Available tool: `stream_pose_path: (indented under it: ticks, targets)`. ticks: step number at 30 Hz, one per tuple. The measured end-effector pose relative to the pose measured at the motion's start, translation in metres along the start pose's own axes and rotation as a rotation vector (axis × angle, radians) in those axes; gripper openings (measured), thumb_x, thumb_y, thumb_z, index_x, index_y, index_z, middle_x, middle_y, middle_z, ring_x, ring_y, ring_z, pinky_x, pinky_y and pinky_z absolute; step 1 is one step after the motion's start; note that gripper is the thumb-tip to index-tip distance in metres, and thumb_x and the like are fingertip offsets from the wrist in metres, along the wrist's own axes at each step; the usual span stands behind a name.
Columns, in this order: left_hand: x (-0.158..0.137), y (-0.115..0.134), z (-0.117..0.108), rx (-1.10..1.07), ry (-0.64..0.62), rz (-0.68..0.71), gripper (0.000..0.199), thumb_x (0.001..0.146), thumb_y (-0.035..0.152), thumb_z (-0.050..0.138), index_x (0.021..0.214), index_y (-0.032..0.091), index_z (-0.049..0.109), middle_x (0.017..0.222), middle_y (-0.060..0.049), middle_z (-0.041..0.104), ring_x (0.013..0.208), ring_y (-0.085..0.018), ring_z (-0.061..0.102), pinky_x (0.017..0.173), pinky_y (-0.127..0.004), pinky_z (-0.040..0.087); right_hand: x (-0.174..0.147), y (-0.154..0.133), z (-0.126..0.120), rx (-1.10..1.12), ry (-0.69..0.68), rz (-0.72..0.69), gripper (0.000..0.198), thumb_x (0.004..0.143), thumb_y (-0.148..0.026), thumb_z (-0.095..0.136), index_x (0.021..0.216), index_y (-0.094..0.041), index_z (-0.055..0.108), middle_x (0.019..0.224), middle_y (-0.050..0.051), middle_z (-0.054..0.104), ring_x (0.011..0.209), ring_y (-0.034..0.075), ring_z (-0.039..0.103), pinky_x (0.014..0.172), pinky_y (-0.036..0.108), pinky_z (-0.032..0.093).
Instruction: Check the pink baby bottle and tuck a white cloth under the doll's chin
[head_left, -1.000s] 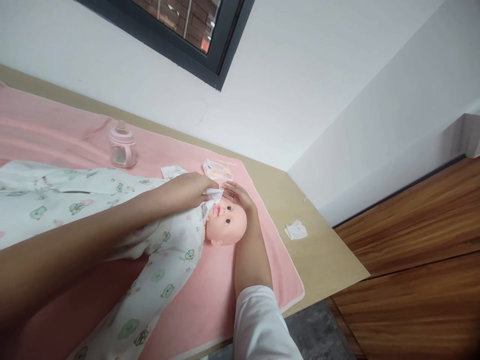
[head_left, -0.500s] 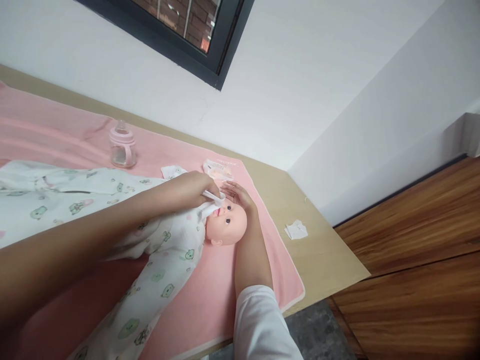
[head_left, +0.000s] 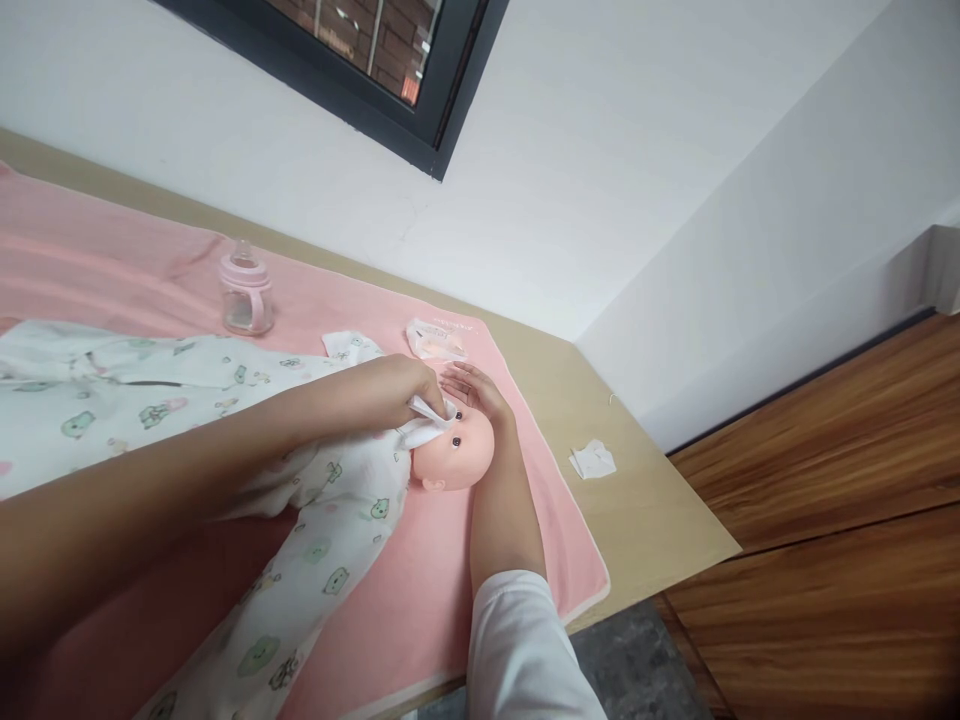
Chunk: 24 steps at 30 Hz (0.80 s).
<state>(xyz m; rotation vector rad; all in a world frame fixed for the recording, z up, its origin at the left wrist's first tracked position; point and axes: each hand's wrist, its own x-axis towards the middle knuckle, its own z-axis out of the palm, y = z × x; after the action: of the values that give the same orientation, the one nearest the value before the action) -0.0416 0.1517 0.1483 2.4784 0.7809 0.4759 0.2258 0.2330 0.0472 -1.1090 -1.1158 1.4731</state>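
A baby doll (head_left: 459, 460) lies on its back on a pink blanket (head_left: 420, 580), dressed in a white outfit (head_left: 330, 480) with green animal prints. My left hand (head_left: 397, 390) is closed on a thin white cloth (head_left: 427, 422), which lies over the doll's mouth and nose; both eyes show. My right hand (head_left: 480, 388) is around the far side of the doll's head, its fingers extended and slightly spread. The forearm rests along the crown.
A pink baby bottle (head_left: 246, 292) stands upright at the back of the blanket. Near my hands lies a small clear packet (head_left: 435, 340). A folded white piece (head_left: 592, 459) is on the bare wooden tabletop (head_left: 637, 520). Behind are a wall and a window (head_left: 420, 120).
My left hand, with the white cloth, has shifted slightly right and down across the doll's face, now covering the mouth. The right hand has not moved.
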Motion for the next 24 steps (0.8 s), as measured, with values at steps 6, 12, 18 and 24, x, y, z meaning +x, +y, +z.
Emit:
stream_pose_path:
  ticks: [6,12,18,24]
  targets:
    - [0.0004,-0.0043,0.0018,0.009,0.034,0.008,0.032,0.07,0.017,0.056,0.088,0.028,0.08,0.091,-0.001,0.075,0.078,-0.017,0.066,0.068,-0.023,0.041,-0.0011,-0.0004,0.0012,0.012,0.004,-0.003,0.033,0.078,-0.024,0.077,0.107,-0.021,0.061,0.11,0.006,0.074,0.108,0.021,0.069,0.111,0.042,0.049]
    - [0.002,-0.0053,0.0029,-0.003,0.013,-0.018,0.039,0.068,0.012,0.052,0.092,0.027,0.08,0.096,-0.001,0.075,0.08,-0.017,0.066,0.068,-0.023,0.04,-0.001,0.0002,0.0009,0.012,0.006,0.005,0.033,0.08,-0.024,0.076,0.108,-0.02,0.06,0.11,0.007,0.073,0.107,0.021,0.069,0.109,0.043,0.049]
    - [0.0003,-0.0047,0.0017,-0.004,0.066,-0.011,0.032,0.07,0.017,0.053,0.089,0.024,0.078,0.093,-0.002,0.074,0.082,-0.018,0.066,0.068,-0.024,0.04,0.0021,-0.0009,0.0002,0.009,-0.001,0.014,0.029,0.081,-0.022,0.073,0.106,-0.019,0.059,0.1,0.005,0.074,0.104,0.019,0.069,0.108,0.04,0.05]
    - [-0.0012,-0.0048,0.0011,-0.012,0.102,-0.03,0.025,0.074,0.025,0.057,0.089,0.025,0.077,0.085,-0.004,0.071,0.08,-0.02,0.065,0.066,-0.027,0.039,0.0019,-0.0058,0.0024,-0.02,0.023,0.044,0.024,0.086,-0.017,0.064,0.109,-0.017,0.056,0.093,0.004,0.074,0.098,0.018,0.069,0.104,0.04,0.051]
